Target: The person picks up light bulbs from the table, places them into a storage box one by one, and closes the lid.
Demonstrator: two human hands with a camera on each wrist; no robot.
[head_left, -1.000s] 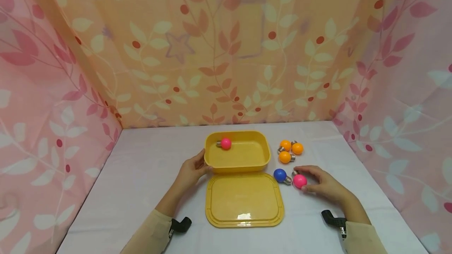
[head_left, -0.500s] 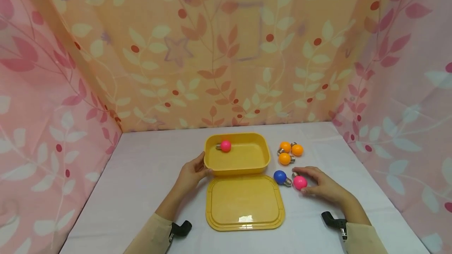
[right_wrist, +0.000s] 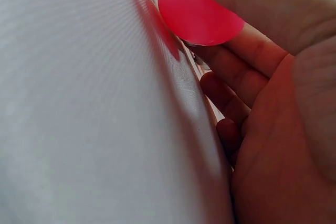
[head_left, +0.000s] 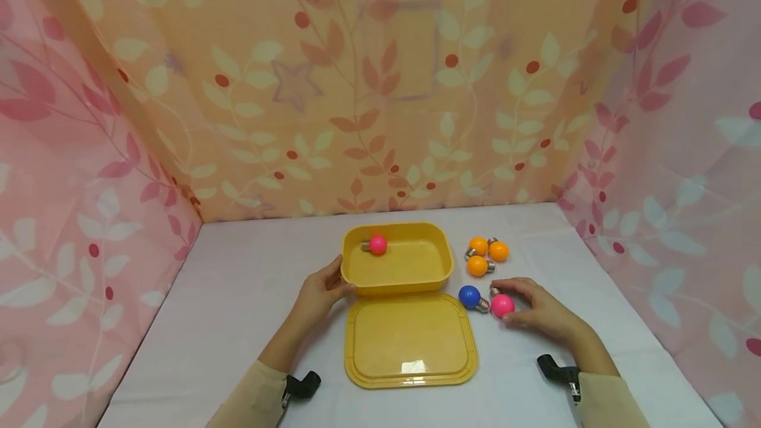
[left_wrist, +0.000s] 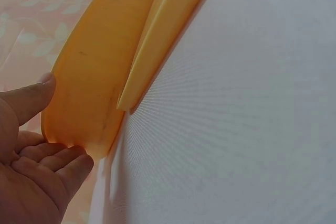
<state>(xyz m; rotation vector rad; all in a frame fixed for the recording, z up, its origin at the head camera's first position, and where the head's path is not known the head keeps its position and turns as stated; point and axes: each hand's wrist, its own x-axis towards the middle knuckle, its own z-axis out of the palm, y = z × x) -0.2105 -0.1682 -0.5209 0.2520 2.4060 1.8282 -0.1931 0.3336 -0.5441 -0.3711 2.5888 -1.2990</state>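
In the lower right of the head view, your right hand (head_left: 547, 312) pinches the pink bulb (head_left: 503, 306), its metal base angled toward the frame's upper left; your left hand (head_left: 317, 293), well apart from it, grips the lower-left corner of the yellow box (head_left: 416, 266). The box lies up and left of the bulb. Mind the blue bulb (head_left: 470, 296) just left of it and the orange bulbs (head_left: 477, 266) above, with a narrow gap between. Past the box's rim, bare floor shows right of the second pink bulb (head_left: 378, 245).
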